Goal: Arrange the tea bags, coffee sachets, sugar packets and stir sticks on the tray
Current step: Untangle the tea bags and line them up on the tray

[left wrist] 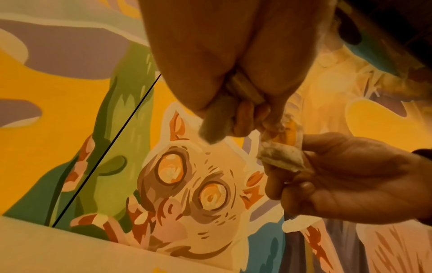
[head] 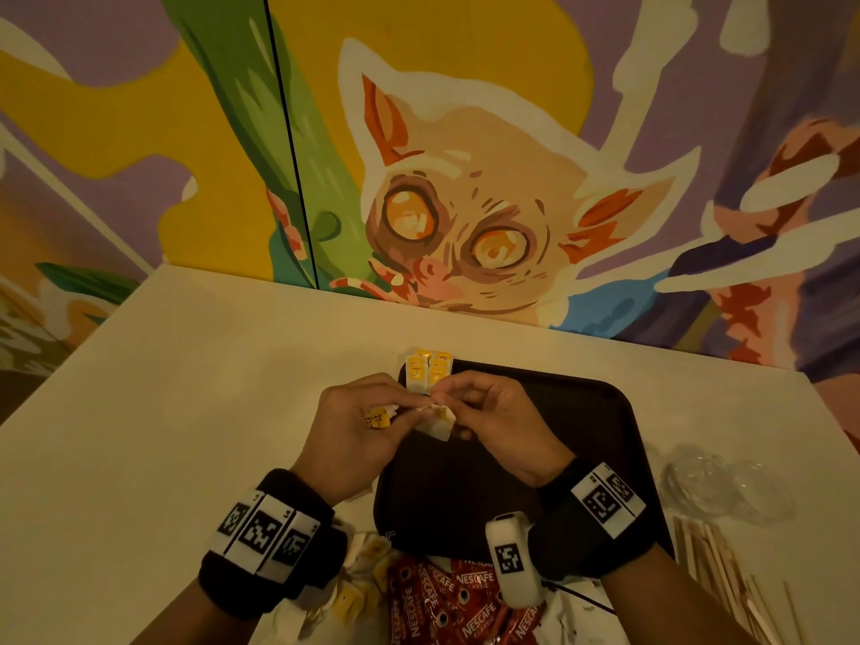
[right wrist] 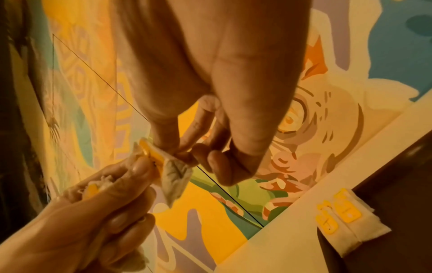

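Observation:
Both hands meet above the left far part of the dark tray (head: 558, 439). My left hand (head: 405, 409) grips a small bunch of tea bags (head: 379, 418) with yellow tags. My right hand (head: 449, 395) pinches one crumpled tea bag (head: 437, 425) that the left fingers also hold. The right wrist view shows this tea bag (right wrist: 174, 171) between my right hand (right wrist: 205, 155) and the left hand (right wrist: 131, 177). In the left wrist view it is the pale tea bag (left wrist: 280, 158). Several tea bags (head: 426, 370) stand in a row at the tray's far left corner.
Red coffee sachets (head: 446, 598) lie in a heap at the near edge, with loose tea bags (head: 353, 598) to their left. Wooden stir sticks (head: 726, 579) lie at the near right. A clear plastic container (head: 726, 486) sits right of the tray. A painted wall backs the table.

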Tool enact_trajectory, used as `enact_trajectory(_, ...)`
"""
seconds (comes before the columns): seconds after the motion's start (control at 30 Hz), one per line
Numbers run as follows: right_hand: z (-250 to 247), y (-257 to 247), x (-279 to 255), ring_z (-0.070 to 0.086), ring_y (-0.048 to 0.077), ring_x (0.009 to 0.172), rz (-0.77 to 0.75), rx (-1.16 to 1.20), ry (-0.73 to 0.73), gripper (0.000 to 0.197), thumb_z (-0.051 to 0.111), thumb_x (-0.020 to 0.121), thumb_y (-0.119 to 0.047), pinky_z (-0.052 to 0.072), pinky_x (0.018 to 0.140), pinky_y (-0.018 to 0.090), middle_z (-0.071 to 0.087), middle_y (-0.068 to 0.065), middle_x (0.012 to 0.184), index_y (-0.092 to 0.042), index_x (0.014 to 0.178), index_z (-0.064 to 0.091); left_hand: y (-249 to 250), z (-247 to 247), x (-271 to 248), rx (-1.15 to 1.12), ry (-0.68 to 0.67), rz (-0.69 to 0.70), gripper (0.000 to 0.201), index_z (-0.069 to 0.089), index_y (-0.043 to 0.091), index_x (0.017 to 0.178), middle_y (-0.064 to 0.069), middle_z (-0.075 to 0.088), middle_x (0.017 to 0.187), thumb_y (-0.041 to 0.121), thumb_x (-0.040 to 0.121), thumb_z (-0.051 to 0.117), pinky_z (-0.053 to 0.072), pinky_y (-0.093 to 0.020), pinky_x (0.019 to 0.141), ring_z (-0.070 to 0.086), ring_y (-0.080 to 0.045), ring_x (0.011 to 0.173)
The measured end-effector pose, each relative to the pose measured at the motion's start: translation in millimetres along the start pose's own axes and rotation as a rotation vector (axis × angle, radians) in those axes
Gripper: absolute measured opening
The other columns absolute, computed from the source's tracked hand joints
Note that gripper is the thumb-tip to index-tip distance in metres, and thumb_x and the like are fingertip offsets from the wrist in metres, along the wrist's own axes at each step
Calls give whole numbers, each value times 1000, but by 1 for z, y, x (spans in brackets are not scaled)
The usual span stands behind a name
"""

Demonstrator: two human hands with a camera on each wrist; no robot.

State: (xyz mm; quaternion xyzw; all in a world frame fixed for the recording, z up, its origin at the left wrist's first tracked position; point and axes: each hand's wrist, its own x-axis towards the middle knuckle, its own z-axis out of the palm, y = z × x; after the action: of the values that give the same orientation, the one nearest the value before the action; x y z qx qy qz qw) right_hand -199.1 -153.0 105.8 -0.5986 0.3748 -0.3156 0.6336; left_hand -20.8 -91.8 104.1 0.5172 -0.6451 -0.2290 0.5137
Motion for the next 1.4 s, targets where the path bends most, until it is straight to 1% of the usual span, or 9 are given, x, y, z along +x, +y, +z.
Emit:
enact_trajectory(0.13,1,7,0,58,24,79,-14,-16,1,21,61,93,-9,48,60,21,73,7,97,-24,96,75,0,4,-2,1,67,-93,9,79,18,85,11,69,75,15,76,79,46,-11,68,64,-6,71)
enact_trajectory(0.27,2,16,-1,56,29,81,26,17,-12,21,55,97,-18,50,68,31,64,26,101,-15,107,73,-5,5,-4,-1,153,-173,6,78,18,82,10,71,77,20,76,78,47,-12,69,66,-7,74)
enact_trajectory(0.37,9,21,-2,57,20,72,0,-69,-48,25,60,93,-28,51,69,30,67,7,88,-15,110,72,-7,4,-4,16,193,-229,6,78,22,82,14,72,78,21,76,79,46,-8,70,67,-3,77)
enact_trajectory(0.47,15,30,1,55,8,61,-35,-169,-13,16,63,94,-21,50,64,24,66,-7,76,-11,102,72,-11,5,-6,27,186,-298,10,75,30,80,18,71,78,22,76,79,46,-6,71,66,2,79)
enact_trajectory(0.7,14,62,36,58,6,61,150,-231,146,15,64,94,-26,54,70,24,67,-5,75,-16,101,73,-35,-1,-13,71,258,-427,9,74,26,76,18,71,78,19,81,76,48,-11,69,66,-2,76)
enact_trajectory(0.93,2,103,100,64,5,61,340,-432,334,15,62,95,-23,45,52,10,69,0,90,-12,103,70,-50,-11,-22,123,256,-473,10,72,28,76,22,70,82,20,81,75,50,-13,67,65,-2,72)
enact_trajectory(1.13,-1,141,143,70,28,94,457,-553,328,18,64,93,-19,58,86,40,71,15,103,-6,103,72,-59,-19,-25,131,260,-533,9,72,26,76,22,69,81,20,81,75,47,-11,63,64,-5,66)
enact_trajectory(1.27,4,159,156,65,33,101,503,-657,318,16,63,92,-18,57,89,41,64,19,115,-9,101,73,-61,-18,-23,101,257,-560,8,72,24,77,20,69,80,18,81,75,47,-10,61,64,-6,66)
enact_trajectory(1.4,8,169,160,69,31,85,489,-635,419,6,66,91,-17,60,79,41,63,20,110,-11,88,68,-63,-16,-22,90,246,-564,9,72,25,77,18,70,79,18,82,75,50,-16,62,64,-9,67)
